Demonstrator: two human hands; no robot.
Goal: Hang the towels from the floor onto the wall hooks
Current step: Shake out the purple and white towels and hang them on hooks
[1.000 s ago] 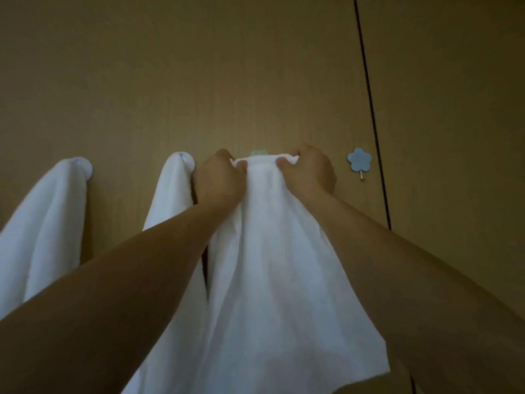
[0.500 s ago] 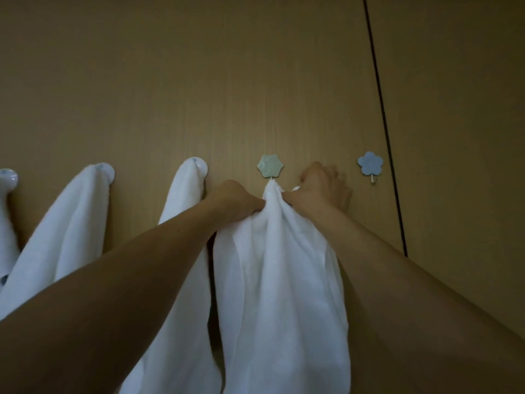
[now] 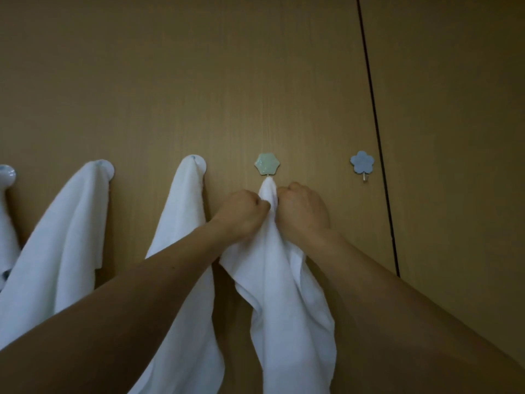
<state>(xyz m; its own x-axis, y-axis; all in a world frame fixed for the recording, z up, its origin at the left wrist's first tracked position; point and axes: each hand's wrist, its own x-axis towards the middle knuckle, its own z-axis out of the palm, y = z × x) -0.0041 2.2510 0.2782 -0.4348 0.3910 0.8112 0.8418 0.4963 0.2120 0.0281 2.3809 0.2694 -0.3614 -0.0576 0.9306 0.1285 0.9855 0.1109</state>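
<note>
While your left hand (image 3: pixel 244 214) and right hand (image 3: pixel 302 211) pinch the towel (image 3: pixel 284 294) at 6 o'clock of the green hook (image 3: pixel 267 164), hooking seems underway; confirm it catches before releasing.

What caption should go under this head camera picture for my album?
Left hand and right hand pinch a white towel at the green hook.
</note>
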